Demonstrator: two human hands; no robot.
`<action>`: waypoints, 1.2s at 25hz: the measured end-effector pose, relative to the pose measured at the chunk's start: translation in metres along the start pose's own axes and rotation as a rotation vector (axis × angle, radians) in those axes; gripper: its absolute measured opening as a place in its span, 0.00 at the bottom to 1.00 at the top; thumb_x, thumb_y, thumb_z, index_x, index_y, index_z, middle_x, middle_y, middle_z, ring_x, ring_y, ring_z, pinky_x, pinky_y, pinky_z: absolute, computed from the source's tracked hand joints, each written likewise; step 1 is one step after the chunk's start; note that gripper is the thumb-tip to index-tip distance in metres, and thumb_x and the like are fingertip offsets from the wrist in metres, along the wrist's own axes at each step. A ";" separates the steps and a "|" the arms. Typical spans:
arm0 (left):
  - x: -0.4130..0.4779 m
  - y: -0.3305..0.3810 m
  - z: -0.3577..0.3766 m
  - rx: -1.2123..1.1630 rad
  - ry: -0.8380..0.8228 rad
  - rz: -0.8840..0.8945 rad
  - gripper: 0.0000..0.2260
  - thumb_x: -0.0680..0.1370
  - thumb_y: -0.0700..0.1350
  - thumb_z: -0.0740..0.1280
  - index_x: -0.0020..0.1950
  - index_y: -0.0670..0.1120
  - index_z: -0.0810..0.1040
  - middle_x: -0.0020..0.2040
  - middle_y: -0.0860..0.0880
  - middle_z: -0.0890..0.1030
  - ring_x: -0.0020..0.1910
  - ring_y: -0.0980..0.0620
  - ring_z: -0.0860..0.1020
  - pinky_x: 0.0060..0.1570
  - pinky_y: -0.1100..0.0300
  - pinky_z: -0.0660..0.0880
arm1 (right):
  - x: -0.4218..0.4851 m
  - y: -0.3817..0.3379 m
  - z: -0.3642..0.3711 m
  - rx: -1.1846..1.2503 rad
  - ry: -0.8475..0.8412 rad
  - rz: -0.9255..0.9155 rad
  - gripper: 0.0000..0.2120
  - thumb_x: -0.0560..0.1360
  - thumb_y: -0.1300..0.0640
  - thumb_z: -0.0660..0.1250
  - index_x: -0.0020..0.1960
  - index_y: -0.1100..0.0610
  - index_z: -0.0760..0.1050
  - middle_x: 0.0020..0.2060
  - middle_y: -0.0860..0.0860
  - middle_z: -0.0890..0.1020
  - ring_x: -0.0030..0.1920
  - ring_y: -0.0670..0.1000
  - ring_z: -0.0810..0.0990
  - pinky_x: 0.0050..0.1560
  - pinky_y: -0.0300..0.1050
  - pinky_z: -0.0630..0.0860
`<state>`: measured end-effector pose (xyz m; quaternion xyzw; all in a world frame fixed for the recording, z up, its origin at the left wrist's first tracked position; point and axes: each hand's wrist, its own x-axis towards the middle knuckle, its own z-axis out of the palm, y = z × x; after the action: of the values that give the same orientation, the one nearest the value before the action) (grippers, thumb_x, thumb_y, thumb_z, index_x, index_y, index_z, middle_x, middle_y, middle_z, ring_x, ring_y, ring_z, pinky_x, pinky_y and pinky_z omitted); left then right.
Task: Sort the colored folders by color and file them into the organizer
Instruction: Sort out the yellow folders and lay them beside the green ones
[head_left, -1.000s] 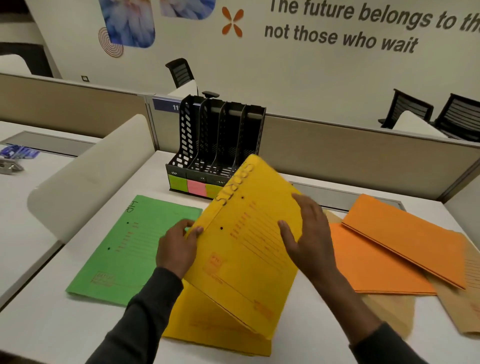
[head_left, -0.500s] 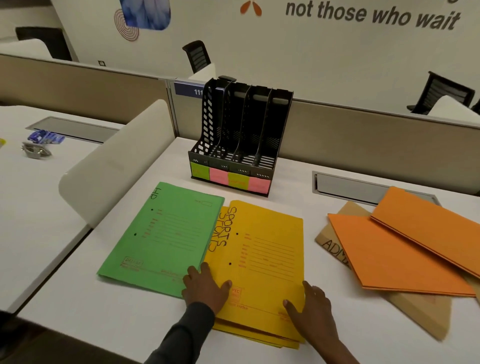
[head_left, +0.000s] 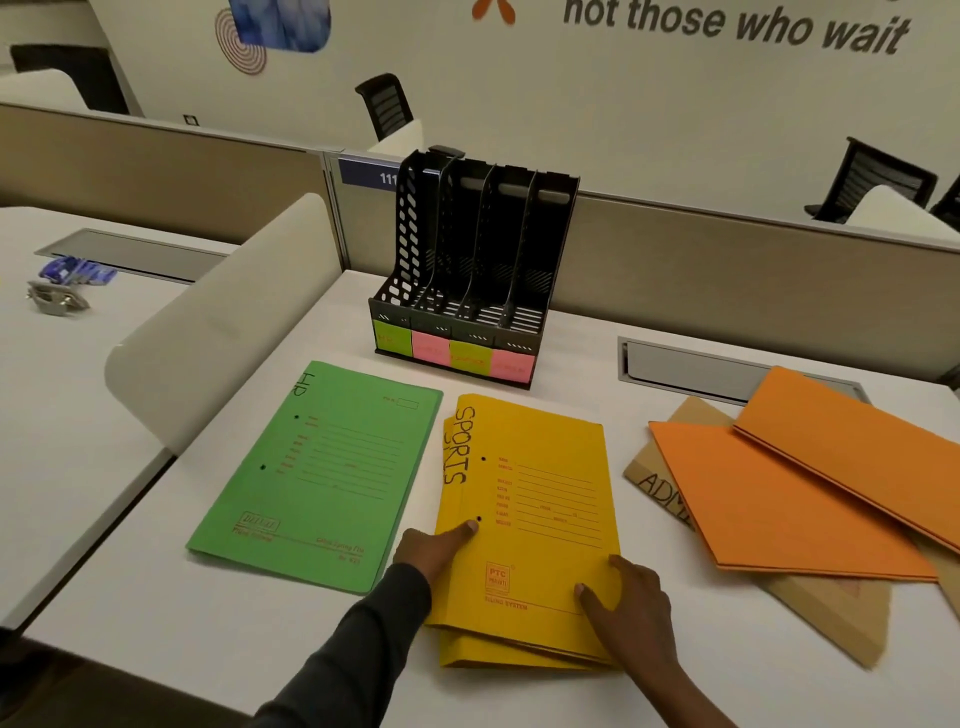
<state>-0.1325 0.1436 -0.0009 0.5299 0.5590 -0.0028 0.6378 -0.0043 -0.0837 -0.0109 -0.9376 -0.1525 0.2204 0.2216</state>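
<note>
Head view. White desk (head_left: 156, 649), with a beige partition along its far edge and a curved white divider (head_left: 223, 312) on its left side.

- The black organizer (head_left: 467, 270) stands upright at the back centre of the desk, against the partition. It has four slots, and the sticky labels on its front run green, pink, green, pink.
- The green folder (head_left: 322, 478), marked "HR", lies flat in front of the organizer to the left.
- The yellow folders (head_left: 535, 499) sit just beside it on the right as a small stack. The top one is marked "SPORTS".
- Two orange folders (head_left: 779, 509) overlap at the right of the desk, on top of a brown folder (head_left: 660, 483) lettered "ADM…".
- A grey cable hatch (head_left: 701, 364) is set into the desk behind them.

Left hand (head_left: 431, 551): at the left edge of the yellow stack, index finger extended and touching the top cover by the lower punch hole. The other fingers are hidden, so I cannot tell how they lie.

Right hand (head_left: 628, 603): resting on the lower right corner of the stack, fingers spread flat on the cover. Possibly the outer fingers reach the right edge; the view is unclear there.

Room: the far wall carries printed lettering and coloured graphics. Black office chairs (head_left: 387, 104) stand beyond the partition. A neighbouring desk at left holds a few small items.
</note>
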 end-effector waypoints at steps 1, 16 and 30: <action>-0.003 0.003 -0.001 -0.083 -0.073 -0.024 0.30 0.70 0.56 0.76 0.63 0.39 0.74 0.55 0.39 0.81 0.53 0.38 0.80 0.55 0.45 0.77 | 0.003 0.001 -0.001 0.033 -0.002 0.010 0.34 0.74 0.38 0.68 0.74 0.52 0.65 0.72 0.56 0.67 0.71 0.58 0.68 0.68 0.54 0.68; -0.032 0.043 -0.021 -0.174 -0.375 0.554 0.38 0.56 0.62 0.81 0.62 0.54 0.74 0.54 0.54 0.85 0.51 0.50 0.84 0.42 0.57 0.82 | 0.049 -0.026 -0.074 0.903 -0.164 -0.064 0.29 0.72 0.44 0.72 0.71 0.49 0.70 0.64 0.50 0.80 0.62 0.55 0.79 0.64 0.61 0.75; -0.001 0.026 -0.020 -0.046 -0.244 0.677 0.23 0.75 0.39 0.73 0.66 0.54 0.71 0.61 0.56 0.81 0.61 0.54 0.79 0.59 0.53 0.77 | 0.040 -0.007 -0.071 0.955 -0.082 -0.245 0.16 0.77 0.56 0.68 0.64 0.50 0.77 0.57 0.46 0.84 0.57 0.46 0.82 0.54 0.41 0.79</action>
<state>-0.1312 0.1684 0.0212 0.6663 0.2716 0.1578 0.6763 0.0628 -0.0868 0.0356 -0.6971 -0.1524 0.2748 0.6445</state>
